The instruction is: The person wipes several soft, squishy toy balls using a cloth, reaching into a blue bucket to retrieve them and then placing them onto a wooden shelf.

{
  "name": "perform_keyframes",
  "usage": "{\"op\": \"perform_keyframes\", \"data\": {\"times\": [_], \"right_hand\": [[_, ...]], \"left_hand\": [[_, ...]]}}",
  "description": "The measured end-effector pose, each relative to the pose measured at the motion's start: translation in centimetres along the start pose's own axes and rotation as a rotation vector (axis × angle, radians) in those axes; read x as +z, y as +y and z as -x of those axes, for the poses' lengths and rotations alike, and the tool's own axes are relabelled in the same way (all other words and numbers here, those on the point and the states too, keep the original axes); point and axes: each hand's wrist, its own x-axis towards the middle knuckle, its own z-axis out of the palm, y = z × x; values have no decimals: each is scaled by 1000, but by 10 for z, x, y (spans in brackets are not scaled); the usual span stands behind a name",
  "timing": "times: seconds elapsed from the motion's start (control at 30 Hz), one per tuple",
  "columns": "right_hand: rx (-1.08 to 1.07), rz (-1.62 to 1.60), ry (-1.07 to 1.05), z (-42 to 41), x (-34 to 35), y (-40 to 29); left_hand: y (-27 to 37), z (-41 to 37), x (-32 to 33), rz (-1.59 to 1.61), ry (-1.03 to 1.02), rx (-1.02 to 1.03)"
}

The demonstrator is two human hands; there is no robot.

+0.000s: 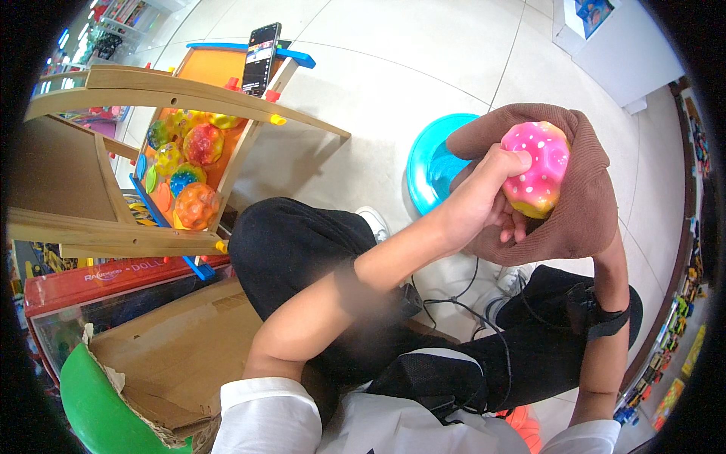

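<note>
My left hand grips a pink bumpy ball with white spots and a yellow underside. Its thumb presses on the ball's near face, while the other fingers curl below. Around the ball's far and right sides wraps a brown ribbed cloth. The cloth is held up by my right hand, which is hidden under it; only the wrist and forearm show. Partly behind the cloth, a round turquoise plastic basin rests on the floor.
At left, several bumpy balls lie on an orange wooden easel tray, with a phone upright at its far end. Nearer me are a cardboard box and a green rounded object. A black cable runs between my legs.
</note>
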Motion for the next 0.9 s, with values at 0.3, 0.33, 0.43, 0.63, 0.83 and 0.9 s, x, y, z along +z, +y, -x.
{"op": "perform_keyframes", "data": {"times": [0.3,0.33,0.43,0.63,0.83,0.9], "right_hand": [[-16,16,-31,-2,4,-2],[-18,18,-35,-3,5,-2],[-22,21,-44,-4,6,-3],[-28,30,-55,-6,8,-4],[-29,38,-55,-7,8,-4],[-29,41,-56,-7,8,-5]], "left_hand": [[-3,-3,1,49,44,43],[-2,-3,0,51,43,42],[-3,-3,0,56,37,42],[-4,-3,1,70,54,30],[-3,-3,5,83,79,34],[-3,-2,4,78,69,35]]}}
